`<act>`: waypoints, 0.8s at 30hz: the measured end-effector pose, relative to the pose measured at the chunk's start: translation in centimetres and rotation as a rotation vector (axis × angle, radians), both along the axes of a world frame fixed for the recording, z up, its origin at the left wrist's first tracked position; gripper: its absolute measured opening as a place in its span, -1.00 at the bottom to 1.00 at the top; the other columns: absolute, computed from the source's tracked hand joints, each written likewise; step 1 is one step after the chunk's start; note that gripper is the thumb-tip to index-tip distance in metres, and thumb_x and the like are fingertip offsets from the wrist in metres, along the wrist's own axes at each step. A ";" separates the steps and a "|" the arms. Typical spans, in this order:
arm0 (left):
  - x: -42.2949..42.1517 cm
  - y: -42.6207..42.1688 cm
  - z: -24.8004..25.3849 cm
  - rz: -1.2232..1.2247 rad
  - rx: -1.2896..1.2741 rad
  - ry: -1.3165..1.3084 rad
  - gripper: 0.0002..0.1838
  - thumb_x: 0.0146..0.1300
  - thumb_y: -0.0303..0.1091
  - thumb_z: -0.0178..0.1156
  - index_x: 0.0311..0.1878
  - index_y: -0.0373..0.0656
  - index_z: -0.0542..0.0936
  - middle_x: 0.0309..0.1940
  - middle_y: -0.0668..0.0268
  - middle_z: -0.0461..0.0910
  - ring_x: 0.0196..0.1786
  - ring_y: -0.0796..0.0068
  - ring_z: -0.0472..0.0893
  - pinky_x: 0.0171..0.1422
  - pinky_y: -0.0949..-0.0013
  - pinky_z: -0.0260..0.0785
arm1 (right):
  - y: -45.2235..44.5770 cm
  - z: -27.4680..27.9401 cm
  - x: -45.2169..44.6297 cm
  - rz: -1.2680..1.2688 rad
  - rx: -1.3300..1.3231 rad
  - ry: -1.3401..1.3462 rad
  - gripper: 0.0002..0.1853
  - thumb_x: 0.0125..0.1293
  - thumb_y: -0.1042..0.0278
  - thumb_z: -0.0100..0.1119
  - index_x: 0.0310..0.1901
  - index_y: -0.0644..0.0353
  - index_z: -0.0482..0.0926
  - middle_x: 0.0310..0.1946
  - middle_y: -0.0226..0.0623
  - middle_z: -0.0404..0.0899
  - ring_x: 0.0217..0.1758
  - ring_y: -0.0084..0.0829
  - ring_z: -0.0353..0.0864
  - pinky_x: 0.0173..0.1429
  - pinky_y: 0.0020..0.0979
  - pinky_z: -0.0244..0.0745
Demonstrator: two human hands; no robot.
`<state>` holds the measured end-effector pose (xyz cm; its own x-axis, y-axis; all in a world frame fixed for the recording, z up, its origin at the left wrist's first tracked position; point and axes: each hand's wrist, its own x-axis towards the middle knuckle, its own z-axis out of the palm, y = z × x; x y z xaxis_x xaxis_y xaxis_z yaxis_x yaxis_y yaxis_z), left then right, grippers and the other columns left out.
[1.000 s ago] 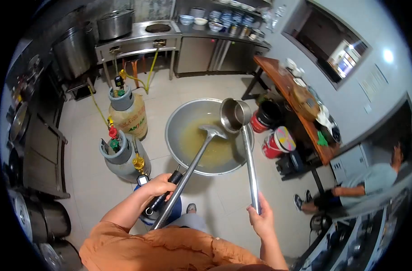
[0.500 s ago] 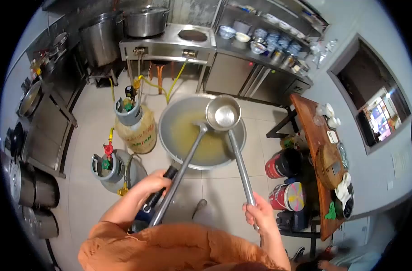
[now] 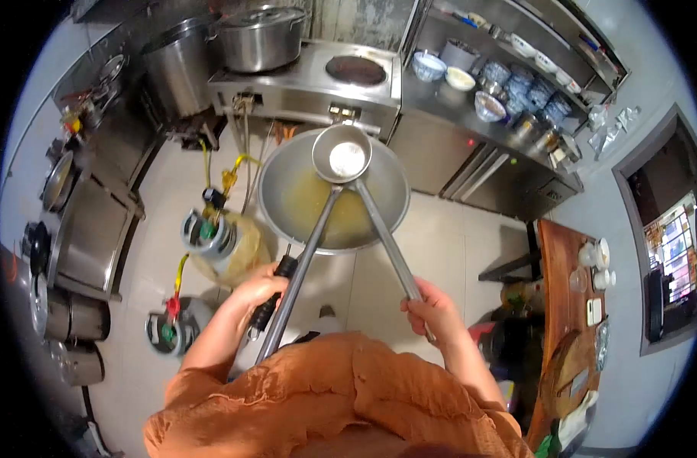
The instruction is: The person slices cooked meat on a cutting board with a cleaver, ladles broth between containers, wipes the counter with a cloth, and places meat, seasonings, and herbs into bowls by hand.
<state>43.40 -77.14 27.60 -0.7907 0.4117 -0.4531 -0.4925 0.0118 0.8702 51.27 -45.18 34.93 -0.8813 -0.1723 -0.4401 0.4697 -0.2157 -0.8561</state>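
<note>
My right hand [image 3: 432, 309] is closed around the grey handle of a long metal ladle [image 3: 387, 237]. The ladle's round bowl hangs over the far middle part of a large grey metal basin [image 3: 394, 179], which holds cloudy yellowish liquid. My left hand [image 3: 258, 291] is wrapped round a ribbed black handle [image 3: 266, 311] with a metal loop at its near end; what this tool is, I cannot make out. Alongside that hand runs a long grey pole [image 3: 303, 263], reaching to the basin behind the ladle bowl. Whether my left hand also grips the pole is unclear.
Gas cylinders [image 3: 226, 240] with yellow hoses stand left of the basin. Behind it is a steel stove [image 3: 318, 80] with a lidded pot [image 3: 261, 42]. Steel cabinets [image 3: 440, 153] carry bowls. A wooden table [image 3: 555, 305] and buckets are on the right.
The view has shifted, bringing the stove closer. The ladle bowl has moved left over the basin and now overlaps the pole's far end. Both hands keep their hold.
</note>
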 end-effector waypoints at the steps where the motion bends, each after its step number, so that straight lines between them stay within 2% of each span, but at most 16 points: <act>1: -3.0 0.7 -0.1 0.016 0.014 0.010 -0.91 -0.04 -0.51 0.13 -0.42 -0.26 0.47 -0.71 0.30 0.44 -0.75 0.54 0.41 -0.67 0.49 0.25 | 0.7 -0.1 -2.6 -0.003 0.018 0.001 -0.46 0.27 0.56 -0.02 0.31 0.23 0.20 -0.34 -0.34 0.48 -0.61 -0.64 0.27 -0.58 -0.59 0.19; 8: -21.4 5.1 0.5 0.072 0.007 0.013 -0.93 -0.02 -0.49 0.13 -0.43 -0.27 0.48 -0.72 0.31 0.44 -0.74 0.57 0.41 -0.66 0.52 0.25 | 4.9 1.8 -20.3 0.022 0.021 -0.024 -0.48 0.27 0.52 0.01 0.28 0.27 0.21 -0.34 -0.33 0.47 -0.58 -0.65 0.29 -0.56 -0.58 0.21; 11: -29.0 7.5 -1.1 0.120 -0.015 0.089 -0.92 -0.02 -0.48 0.12 -0.43 -0.27 0.47 -0.72 0.34 0.43 -0.73 0.58 0.40 -0.65 0.52 0.24 | 7.9 0.9 -29.3 0.051 -0.014 0.021 -0.50 0.27 0.52 0.01 0.26 0.27 0.23 -0.34 -0.34 0.46 -0.57 -0.67 0.29 -0.56 -0.60 0.21; 14: -36.7 9.8 -2.1 0.193 0.012 0.046 -0.90 -0.03 -0.46 0.13 -0.43 -0.27 0.47 -0.72 0.35 0.42 -0.74 0.56 0.40 -0.66 0.51 0.23 | 10.6 0.0 -38.2 0.075 -0.049 0.028 -0.48 0.27 0.52 0.02 0.28 0.26 0.21 -0.36 -0.36 0.46 -0.57 -0.68 0.28 -0.57 -0.61 0.20; 19: -48.8 13.0 -1.8 0.265 -0.039 0.061 -0.92 -0.07 -0.47 0.14 -0.57 -0.26 0.47 -0.75 0.31 0.43 -0.75 0.54 0.41 -0.67 0.51 0.23 | 13.5 -0.4 -51.5 0.124 -0.020 0.039 -0.46 0.28 0.49 0.04 0.30 0.25 0.20 -0.37 -0.37 0.47 -0.59 -0.68 0.28 -0.57 -0.62 0.20; 22: -56.8 12.9 -3.9 0.108 -0.006 -0.025 -0.70 -0.08 -0.39 0.23 -0.26 -0.39 0.54 -0.56 0.26 0.56 -0.60 0.52 0.49 -0.52 0.47 0.32 | 14.2 -0.9 -58.7 0.113 -0.095 0.026 -0.47 0.29 0.47 0.05 0.29 0.25 0.21 -0.37 -0.37 0.47 -0.61 -0.68 0.28 -0.58 -0.62 0.19; 23: -59.0 13.4 -4.9 0.147 0.000 0.018 -0.75 -0.06 -0.39 0.20 -0.32 -0.36 0.55 -0.65 0.26 0.52 -0.71 0.54 0.43 -0.65 0.48 0.22 | 14.5 -0.8 -61.3 0.116 -0.063 0.044 -0.47 0.28 0.47 0.05 0.29 0.26 0.20 -0.37 -0.36 0.47 -0.60 -0.67 0.28 -0.59 -0.62 0.19; 24: -61.5 13.6 -3.9 0.088 -0.081 0.053 -0.80 -0.02 -0.40 0.17 -0.35 -0.34 0.54 -0.65 0.27 0.51 -0.70 0.55 0.43 -0.64 0.49 0.23 | 14.4 -0.7 -63.4 0.112 -0.038 0.043 -0.46 0.28 0.47 0.05 0.29 0.27 0.20 -0.37 -0.35 0.47 -0.60 -0.67 0.28 -0.60 -0.62 0.19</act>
<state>-18.07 -63.55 23.73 -0.8456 0.3037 -0.4390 -0.4485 0.0420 0.8928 -12.17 -30.76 34.25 -0.8735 -0.2861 -0.3939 0.4558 -0.1964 -0.8681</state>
